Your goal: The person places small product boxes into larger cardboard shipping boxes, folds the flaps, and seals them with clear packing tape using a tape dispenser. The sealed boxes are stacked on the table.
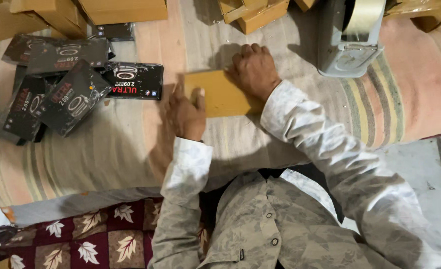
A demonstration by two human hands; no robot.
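Observation:
A flat tan cardboard box [219, 92] lies on the striped cloth [106, 144] in front of me. My left hand [186, 115] grips its near left corner, thumb on top. My right hand [254, 68] presses down with closed fingers on its far right end. Both arms wear pale patterned sleeves. Part of the box is hidden under my hands.
Several black product boxes [71, 89] lie piled at the left. More tan cardboard boxes [121, 10] line the far edge. A grey tape dispenser [351, 40] stands at the upper right. A maroon leaf-patterned cloth [88, 239] lies near my left side.

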